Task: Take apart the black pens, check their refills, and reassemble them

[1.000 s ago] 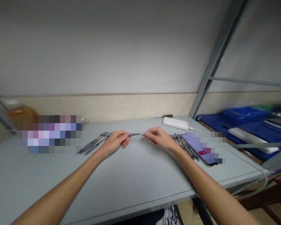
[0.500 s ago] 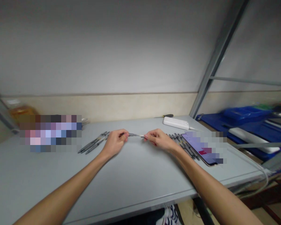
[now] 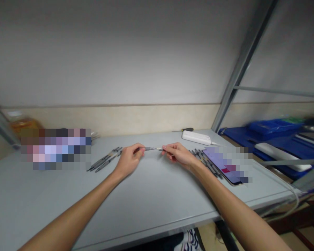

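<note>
Over the middle of the table, a grey pen (image 3: 149, 149) lies level between my two hands, with a thin pale shaft at its right end. My left hand (image 3: 131, 157) is closed in a pinch on the grey end. My right hand (image 3: 178, 154) pinches the thin end, and its fingertips hide what sits there. Several grey pens (image 3: 104, 160) lie side by side, left of my left hand. Another row of grey pens (image 3: 208, 165) lies by my right wrist, partly behind the forearm.
A phone (image 3: 221, 165) with a lit, partly blurred screen lies beside the right row. Behind it are a white power strip (image 3: 196, 137) with a cable and a screwdriver (image 3: 187, 129). A pixelated patch and an amber bottle (image 3: 24, 127) are at left; a metal post (image 3: 231, 76) rises at right.
My right hand has shifted slightly right and up, its fingers in a slightly different pinch. The pen is a little higher between my hands. My left hand has barely moved.
</note>
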The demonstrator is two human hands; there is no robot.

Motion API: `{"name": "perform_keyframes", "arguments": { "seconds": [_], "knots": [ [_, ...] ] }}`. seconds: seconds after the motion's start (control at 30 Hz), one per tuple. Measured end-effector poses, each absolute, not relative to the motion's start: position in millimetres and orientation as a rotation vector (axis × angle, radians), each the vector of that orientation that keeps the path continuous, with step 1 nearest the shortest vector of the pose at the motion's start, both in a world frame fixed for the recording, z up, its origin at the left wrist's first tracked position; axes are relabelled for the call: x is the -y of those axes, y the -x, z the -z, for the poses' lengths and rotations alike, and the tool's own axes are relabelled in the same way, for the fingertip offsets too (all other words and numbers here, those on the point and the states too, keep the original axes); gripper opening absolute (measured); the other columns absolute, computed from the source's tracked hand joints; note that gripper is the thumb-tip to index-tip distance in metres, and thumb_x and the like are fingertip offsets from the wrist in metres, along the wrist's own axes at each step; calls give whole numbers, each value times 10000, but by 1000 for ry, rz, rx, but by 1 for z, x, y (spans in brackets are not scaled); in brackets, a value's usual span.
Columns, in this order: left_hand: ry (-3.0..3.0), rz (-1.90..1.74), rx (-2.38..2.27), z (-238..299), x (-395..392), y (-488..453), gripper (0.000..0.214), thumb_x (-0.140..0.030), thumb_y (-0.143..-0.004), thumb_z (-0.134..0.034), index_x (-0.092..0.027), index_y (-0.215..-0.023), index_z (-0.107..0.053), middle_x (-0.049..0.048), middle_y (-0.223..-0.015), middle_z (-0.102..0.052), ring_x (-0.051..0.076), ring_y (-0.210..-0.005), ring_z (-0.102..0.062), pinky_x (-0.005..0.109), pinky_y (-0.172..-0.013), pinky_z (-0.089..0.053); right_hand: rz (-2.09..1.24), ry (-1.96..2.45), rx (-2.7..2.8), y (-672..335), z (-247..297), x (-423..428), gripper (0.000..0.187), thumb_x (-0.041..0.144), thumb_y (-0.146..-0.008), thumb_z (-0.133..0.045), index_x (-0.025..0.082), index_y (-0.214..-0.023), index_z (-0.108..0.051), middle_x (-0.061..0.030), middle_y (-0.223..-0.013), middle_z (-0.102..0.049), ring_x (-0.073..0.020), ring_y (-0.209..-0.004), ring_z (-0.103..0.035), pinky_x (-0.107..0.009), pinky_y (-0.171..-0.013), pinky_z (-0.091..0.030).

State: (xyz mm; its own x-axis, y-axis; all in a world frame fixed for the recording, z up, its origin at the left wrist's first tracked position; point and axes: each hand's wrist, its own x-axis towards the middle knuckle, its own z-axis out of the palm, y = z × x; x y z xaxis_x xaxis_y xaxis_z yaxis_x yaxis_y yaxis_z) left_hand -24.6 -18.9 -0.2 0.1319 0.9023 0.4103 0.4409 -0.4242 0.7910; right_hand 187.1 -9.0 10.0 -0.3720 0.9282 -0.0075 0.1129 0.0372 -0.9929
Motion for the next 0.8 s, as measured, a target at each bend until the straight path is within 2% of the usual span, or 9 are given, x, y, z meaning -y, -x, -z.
{"name": "perform_keyframes", "arguments": {
  "seconds": [0.23, 0.37, 0.5, 0.63, 0.7, 0.8],
  "knots": [
    [-1854, -1175, -1139, 4, 20, 19, 211, -360, -712, -595, -172, -798, -639, 15, -679, -612, 146, -644, -520, 237, -620, -379, -1266, 1006, 1371, -187, -14, 7, 313, 423, -631, -687, 129, -698, -603, 15, -571, -544, -73, -497, -451, -194, -437, -333],
    [-1669, -1015, -972, 10, 20, 14, 295, -442, -749, -557, -150, -726, -594, 5, -579, -552, 116, -534, -476, 235, -550, -361, -1271, 934, 1348, -184, -15, 9, 349, 437, -628, -692, 134, -789, -628, -22, -659, -594, -101, -575, -512, -196, -445, -371],
    [-1488, -872, -850, 15, 25, 8, 364, -485, -739, -565, -128, -667, -587, -9, -551, -493, 87, -480, -422, 230, -502, -332, -1204, 876, 1350, -179, -13, 12, 342, 479, -653, -667, 151, -700, -583, -21, -638, -589, -96, -537, -496, -196, -422, -368],
    [-1414, -924, -835, 15, 30, 2, 354, -460, -715, -600, -127, -599, -577, 11, -563, -520, 89, -492, -433, 235, -501, -330, -1072, 870, 1364, -178, -10, 12, 356, 474, -659, -669, 169, -587, -500, 20, -536, -513, -74, -443, -418, -212, -413, -355],
    [-1457, -963, -864, 15, 31, 1, 355, -449, -721, -594, -130, -566, -571, 26, -576, -547, 94, -503, -448, 239, -511, -339, -1051, 866, 1369, -178, -9, 11, 345, 461, -668, -668, 172, -586, -498, 23, -533, -502, -78, -450, -420, -220, -433, -364],
    [-1550, -991, -949, 14, 32, -1, 305, -427, -724, -596, -135, -635, -600, 25, -592, -578, 99, -507, -464, 239, -523, -353, -1134, 811, 1342, -176, -8, 11, 306, 451, -678, -662, 164, -666, -557, -9, -645, -559, -108, -574, -495, -235, -526, -420]
  ]
}}
